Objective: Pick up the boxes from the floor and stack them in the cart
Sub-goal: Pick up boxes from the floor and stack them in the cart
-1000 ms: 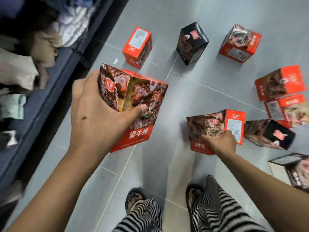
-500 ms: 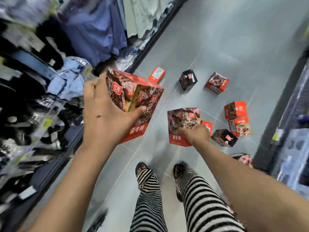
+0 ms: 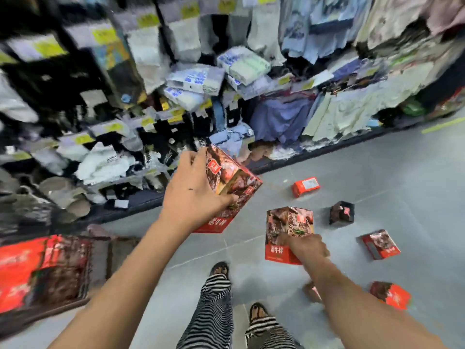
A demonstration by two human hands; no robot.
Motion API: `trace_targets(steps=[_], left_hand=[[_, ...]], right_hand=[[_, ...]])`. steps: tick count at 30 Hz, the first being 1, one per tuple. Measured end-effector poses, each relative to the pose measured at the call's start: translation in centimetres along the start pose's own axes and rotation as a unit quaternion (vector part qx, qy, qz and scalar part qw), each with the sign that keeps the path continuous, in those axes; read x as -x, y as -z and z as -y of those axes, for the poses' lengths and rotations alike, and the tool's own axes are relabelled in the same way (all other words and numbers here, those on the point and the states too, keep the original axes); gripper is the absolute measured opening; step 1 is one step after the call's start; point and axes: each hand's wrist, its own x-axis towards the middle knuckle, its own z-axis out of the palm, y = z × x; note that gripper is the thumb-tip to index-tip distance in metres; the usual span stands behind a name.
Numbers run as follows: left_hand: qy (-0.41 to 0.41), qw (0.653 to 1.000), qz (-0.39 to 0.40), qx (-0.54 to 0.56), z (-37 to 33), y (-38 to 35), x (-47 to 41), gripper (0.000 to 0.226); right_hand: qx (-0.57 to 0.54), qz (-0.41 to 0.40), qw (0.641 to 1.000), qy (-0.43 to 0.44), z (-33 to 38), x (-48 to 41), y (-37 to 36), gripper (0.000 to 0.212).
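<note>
Arms outstretched, left hand [image 3: 193, 197] grips upper box [image 3: 237, 178], right hand [image 3: 307, 246] grips lower box [image 3: 289, 221].

Grey tiled floor [image 3: 377, 167] beside shelves [image 3: 141, 197] of packaged clothing (blurred, yellow tags)

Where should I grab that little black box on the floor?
Come from above. The small black cardboard box sits alone on the grey tiled floor, nothing crowding it, and looks roughly cube-shaped. Pinch two opposite flat side faces near the top; that should probably hold it steady.

Bright, even light; shelves (upper left) motion-blurred.
</note>
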Motion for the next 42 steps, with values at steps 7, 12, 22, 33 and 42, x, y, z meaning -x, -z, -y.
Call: trace_targets(steps=[7, 12, 22, 33, 42], left_hand=[[0.119, 0.989, -0.089, -0.003, 4.0, 5.3, 8.6, 0.102], [0.2, 0.971, -0.127, -0.017, 8.0, 9.8, 14.2, 0.092], [0.335, 0.897, -0.278, 0.082, 18.8, 17.7, 22.0, 0.093], [0.381, 0.863, -0.3, 0.141, 36.8, 25.5, 28.1, 0.092], [0.436, 0.835, -0.291, 0.167, 48.1, 27.3, 27.2, 0.08]], right_hand=[[0.107, 0.032, 0.982, 0.155, 4.5, 4.3, 0.4, 0.1], [0.185, 0.082, 0.943, 0.265, 9.4, 10.5, -1.8, 0.073], [0.263, 0.163, 0.875, 0.372, 18.4, 17.8, -15.7, 0.091], [0.438, 0.197, 0.736, 0.478, 23.6, 35.2, -28.2, 0.06], [0.425, 0.246, 0.698, 0.522, 31.0, 41.6, -38.1, 0.077]])
